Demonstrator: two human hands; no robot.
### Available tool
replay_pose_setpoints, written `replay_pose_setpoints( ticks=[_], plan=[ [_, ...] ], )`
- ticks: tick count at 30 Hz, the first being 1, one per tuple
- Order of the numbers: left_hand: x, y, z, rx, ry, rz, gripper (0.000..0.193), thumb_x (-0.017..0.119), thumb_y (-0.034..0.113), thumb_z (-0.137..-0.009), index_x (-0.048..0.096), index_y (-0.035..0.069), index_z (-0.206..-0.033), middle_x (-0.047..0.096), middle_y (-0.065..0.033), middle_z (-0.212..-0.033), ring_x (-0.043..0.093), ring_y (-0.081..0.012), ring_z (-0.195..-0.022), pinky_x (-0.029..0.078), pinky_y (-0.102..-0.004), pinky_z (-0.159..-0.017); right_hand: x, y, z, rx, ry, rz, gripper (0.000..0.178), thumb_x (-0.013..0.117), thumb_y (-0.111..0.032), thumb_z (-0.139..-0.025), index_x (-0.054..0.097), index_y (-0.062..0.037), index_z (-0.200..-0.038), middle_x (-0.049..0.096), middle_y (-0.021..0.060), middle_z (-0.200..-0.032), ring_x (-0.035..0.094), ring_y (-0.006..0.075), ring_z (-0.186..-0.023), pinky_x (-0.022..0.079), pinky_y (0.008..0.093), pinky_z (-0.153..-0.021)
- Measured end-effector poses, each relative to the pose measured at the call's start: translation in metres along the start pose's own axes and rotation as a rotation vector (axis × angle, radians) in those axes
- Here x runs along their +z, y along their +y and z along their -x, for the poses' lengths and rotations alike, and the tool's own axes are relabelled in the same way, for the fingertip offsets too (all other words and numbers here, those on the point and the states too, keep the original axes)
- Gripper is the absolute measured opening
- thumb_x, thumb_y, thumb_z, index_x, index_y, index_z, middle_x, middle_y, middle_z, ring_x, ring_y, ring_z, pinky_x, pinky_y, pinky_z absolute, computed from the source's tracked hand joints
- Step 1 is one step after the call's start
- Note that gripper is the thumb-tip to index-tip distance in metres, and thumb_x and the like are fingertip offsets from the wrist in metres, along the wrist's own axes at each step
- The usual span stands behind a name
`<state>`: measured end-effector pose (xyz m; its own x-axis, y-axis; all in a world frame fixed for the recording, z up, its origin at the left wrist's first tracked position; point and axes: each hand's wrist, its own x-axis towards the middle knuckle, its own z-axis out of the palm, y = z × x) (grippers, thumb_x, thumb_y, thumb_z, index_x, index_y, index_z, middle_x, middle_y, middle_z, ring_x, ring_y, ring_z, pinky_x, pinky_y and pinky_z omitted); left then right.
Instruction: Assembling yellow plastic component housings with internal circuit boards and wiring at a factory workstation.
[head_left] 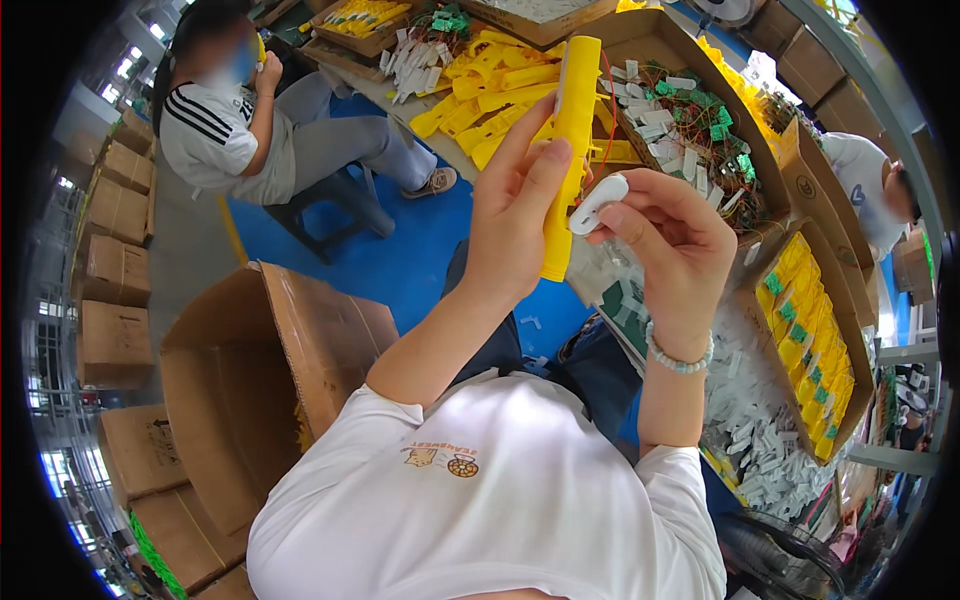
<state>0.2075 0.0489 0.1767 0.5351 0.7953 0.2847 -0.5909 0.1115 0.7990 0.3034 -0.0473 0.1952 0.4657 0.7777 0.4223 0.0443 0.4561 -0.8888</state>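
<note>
My left hand [512, 215] is closed around a long yellow plastic casing [577, 95], held upright in front of me. A thin red wire [612, 100] loops out along the casing's right side. Between the thumb and fingers of my right hand [680, 240] is a small white oval plastic piece [598, 205] with a slot in it. This piece is close beside the lower part of the casing; whether they touch I cannot tell. Beyond my hands lies a pile of yellow casings [490, 75] on the table.
A box of white parts, wires and green pieces [690, 130] stands at the far right. Nearer on the right are loose white parts [760, 410] and a tray of yellow casings [815, 340]. An open carton [225, 400] stands at my left. A seated person [225, 130] is far left.
</note>
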Motion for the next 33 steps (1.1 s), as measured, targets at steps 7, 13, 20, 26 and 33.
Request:
replay_pose_setpoints(
  ticks=[7, 13, 20, 26, 33],
  plan=[
    [0.006, -0.011, -0.003, -0.044, -0.087, -0.001, 0.051, 0.055, 0.016, -0.095, 0.039, 0.003, -0.141, 0.060, -0.0046, -0.093, 0.059, -0.0070, -0.078, 0.048, -0.0205, -0.066, -0.013, -0.001, 0.001, 0.013, 0.006, 0.052, 0.019, 0.062, 0.007, -0.084, 0.062, 0.0098, -0.102, 0.067, 0.0124, -0.088, 0.066, 0.0154, -0.075, 0.055, 0.0251, -0.069],
    [0.010, -0.022, -0.005, -0.059, -0.091, -0.059, 0.053, 0.058, 0.018, -0.094, 0.039, 0.003, -0.142, 0.060, -0.0043, -0.093, 0.059, -0.0071, -0.078, 0.048, -0.0207, -0.065, -0.019, -0.003, 0.000, 0.071, 0.052, 0.129, 0.014, 0.063, 0.003, -0.085, 0.063, 0.0093, -0.097, 0.067, 0.0100, -0.085, 0.065, 0.0136, -0.074, 0.055, 0.0240, -0.066],
    [0.013, -0.028, -0.004, -0.011, -0.084, -0.132, 0.047, 0.052, 0.018, -0.097, 0.041, 0.003, -0.140, 0.062, -0.0061, -0.099, 0.060, -0.0070, -0.080, 0.049, -0.0206, -0.067, -0.021, -0.005, -0.002, 0.135, 0.067, 0.127, 0.015, 0.065, 0.000, -0.085, 0.063, 0.0094, -0.096, 0.067, 0.0103, -0.083, 0.065, 0.0121, -0.072, 0.054, 0.0235, -0.064],
    [0.015, -0.037, 0.000, 0.007, -0.041, -0.079, 0.042, 0.045, 0.020, -0.100, 0.041, 0.004, -0.139, 0.064, -0.0095, -0.104, 0.062, -0.0096, -0.081, 0.051, -0.0220, -0.068, -0.023, -0.002, -0.003, 0.154, 0.059, 0.088, 0.015, 0.066, -0.004, -0.086, 0.063, 0.0078, -0.094, 0.068, 0.0098, -0.081, 0.064, 0.0104, -0.069, 0.054, 0.0229, -0.062],
    [0.017, -0.040, 0.004, 0.040, -0.045, -0.037, 0.048, 0.050, 0.020, -0.099, 0.037, 0.005, -0.143, 0.060, -0.0028, -0.095, 0.057, -0.0053, -0.079, 0.045, -0.0189, -0.067, -0.027, -0.001, 0.002, 0.169, 0.065, 0.052, 0.013, 0.065, -0.004, -0.085, 0.063, 0.0073, -0.092, 0.067, 0.0084, -0.076, 0.063, 0.0091, -0.066, 0.053, 0.0221, -0.059]
  ],
)
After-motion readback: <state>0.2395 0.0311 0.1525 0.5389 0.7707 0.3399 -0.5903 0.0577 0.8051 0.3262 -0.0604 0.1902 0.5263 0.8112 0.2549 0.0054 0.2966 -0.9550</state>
